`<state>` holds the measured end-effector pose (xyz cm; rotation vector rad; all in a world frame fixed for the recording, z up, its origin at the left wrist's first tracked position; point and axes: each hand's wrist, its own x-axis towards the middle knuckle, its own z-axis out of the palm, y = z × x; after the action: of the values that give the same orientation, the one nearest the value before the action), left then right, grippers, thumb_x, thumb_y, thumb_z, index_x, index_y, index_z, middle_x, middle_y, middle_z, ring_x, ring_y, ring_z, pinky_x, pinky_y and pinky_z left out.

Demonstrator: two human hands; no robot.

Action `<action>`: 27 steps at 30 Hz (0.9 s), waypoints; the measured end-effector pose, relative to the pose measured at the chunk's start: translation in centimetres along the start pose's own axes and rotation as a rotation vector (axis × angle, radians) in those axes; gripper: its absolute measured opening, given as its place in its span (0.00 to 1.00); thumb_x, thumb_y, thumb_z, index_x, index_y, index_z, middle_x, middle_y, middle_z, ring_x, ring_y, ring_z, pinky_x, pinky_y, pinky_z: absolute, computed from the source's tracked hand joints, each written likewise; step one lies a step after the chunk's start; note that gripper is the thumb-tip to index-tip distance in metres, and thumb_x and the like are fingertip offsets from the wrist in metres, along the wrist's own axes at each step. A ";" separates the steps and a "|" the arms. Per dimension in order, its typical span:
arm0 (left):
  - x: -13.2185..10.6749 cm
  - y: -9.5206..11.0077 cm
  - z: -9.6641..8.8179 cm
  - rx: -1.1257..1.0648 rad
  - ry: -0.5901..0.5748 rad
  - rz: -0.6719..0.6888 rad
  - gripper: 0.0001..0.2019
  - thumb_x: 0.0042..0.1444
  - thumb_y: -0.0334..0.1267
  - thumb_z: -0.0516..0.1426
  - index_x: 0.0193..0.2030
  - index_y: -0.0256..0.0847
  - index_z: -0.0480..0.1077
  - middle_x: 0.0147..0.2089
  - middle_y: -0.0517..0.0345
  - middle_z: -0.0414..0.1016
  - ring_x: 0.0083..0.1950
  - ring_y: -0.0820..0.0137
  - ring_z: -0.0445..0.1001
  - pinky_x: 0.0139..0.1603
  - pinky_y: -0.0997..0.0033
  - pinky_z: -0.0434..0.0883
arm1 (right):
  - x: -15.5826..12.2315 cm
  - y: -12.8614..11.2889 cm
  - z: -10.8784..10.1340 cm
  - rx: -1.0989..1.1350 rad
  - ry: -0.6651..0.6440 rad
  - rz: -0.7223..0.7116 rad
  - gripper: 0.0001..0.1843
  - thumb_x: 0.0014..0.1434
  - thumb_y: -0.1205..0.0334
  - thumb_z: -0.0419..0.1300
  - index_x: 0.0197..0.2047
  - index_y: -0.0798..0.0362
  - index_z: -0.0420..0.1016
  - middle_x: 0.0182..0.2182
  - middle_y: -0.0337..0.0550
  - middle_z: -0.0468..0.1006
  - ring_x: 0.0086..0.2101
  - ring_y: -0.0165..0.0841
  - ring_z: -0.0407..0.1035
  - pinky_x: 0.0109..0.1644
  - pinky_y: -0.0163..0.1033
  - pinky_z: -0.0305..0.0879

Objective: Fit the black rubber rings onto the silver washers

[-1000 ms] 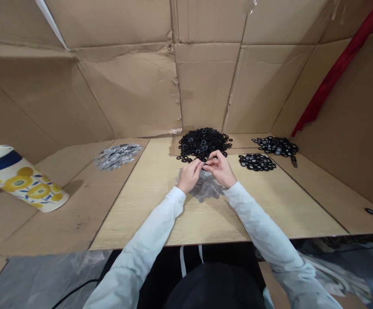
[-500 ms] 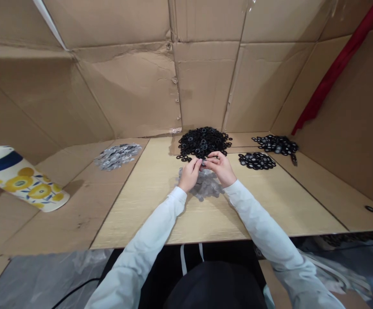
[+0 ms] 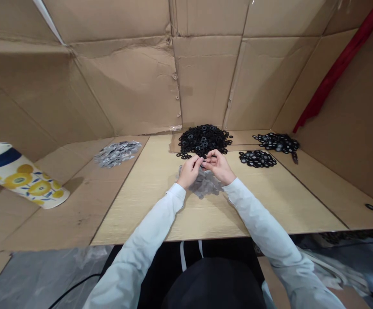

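Note:
My left hand (image 3: pixel 190 171) and my right hand (image 3: pixel 218 166) meet fingertip to fingertip above a small heap of grey metal discs (image 3: pixel 204 185) on the light wooden board (image 3: pixel 160 201). Both hands pinch a small part between thumb and fingers; it is too small to name. Just beyond the fingers lies a big pile of black rubber rings (image 3: pixel 203 139).
Two heaps of black rings with grey centres lie at the right (image 3: pixel 257 158) and far right (image 3: pixel 277 141). Another pile of grey discs (image 3: pixel 117 152) sits at the left. A flowered paper cup (image 3: pixel 19 178) lies on its side. Cardboard walls enclose the bench; one loose ring (image 3: pixel 370 207) lies right.
The hands have stayed joined over the grey heap, with only small finger movements. The view has shifted slightly.

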<state>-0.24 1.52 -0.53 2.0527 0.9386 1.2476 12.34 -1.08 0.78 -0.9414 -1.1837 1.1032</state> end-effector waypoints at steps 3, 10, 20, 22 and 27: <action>-0.1 0.4 0.0 0.041 0.051 0.033 0.17 0.59 0.46 0.46 0.23 0.40 0.57 0.23 0.62 0.57 0.27 0.74 0.58 0.29 0.73 0.56 | 0.0 0.0 0.1 -0.011 0.034 -0.020 0.25 0.34 0.58 0.68 0.30 0.49 0.54 0.20 0.27 0.65 0.22 0.26 0.66 0.29 0.36 0.68; 0.1 1.0 -1.1 0.175 -0.022 0.072 0.16 0.60 0.44 0.46 0.24 0.39 0.62 0.25 0.60 0.63 0.30 0.73 0.63 0.33 0.74 0.59 | -0.3 0.3 0.4 -0.035 0.091 -0.129 0.21 0.39 0.60 0.65 0.31 0.49 0.55 0.24 0.32 0.67 0.29 0.27 0.67 0.35 0.35 0.66; 0.0 0.7 -0.1 0.129 0.084 -0.004 0.16 0.60 0.44 0.45 0.23 0.40 0.59 0.23 0.62 0.61 0.27 0.74 0.62 0.30 0.75 0.57 | -0.1 0.2 0.3 0.127 0.111 -0.103 0.23 0.38 0.51 0.67 0.32 0.49 0.59 0.22 0.31 0.70 0.25 0.27 0.67 0.32 0.35 0.67; -0.1 0.7 0.0 0.108 0.131 -0.021 0.16 0.60 0.44 0.45 0.24 0.40 0.59 0.23 0.61 0.62 0.27 0.74 0.62 0.31 0.75 0.58 | -0.1 0.2 0.3 0.171 0.103 -0.082 0.22 0.40 0.49 0.66 0.32 0.50 0.61 0.24 0.33 0.72 0.26 0.27 0.68 0.33 0.36 0.67; -0.4 0.7 0.1 0.081 0.155 -0.036 0.16 0.60 0.45 0.45 0.25 0.40 0.60 0.24 0.60 0.64 0.28 0.74 0.64 0.31 0.75 0.59 | -0.1 0.5 0.4 0.179 0.124 -0.096 0.27 0.33 0.58 0.70 0.35 0.50 0.61 0.28 0.34 0.74 0.30 0.28 0.70 0.39 0.39 0.69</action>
<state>-0.05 0.74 -0.29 2.0127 1.1091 1.3862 11.86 -1.09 0.29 -0.7952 -1.0016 1.0396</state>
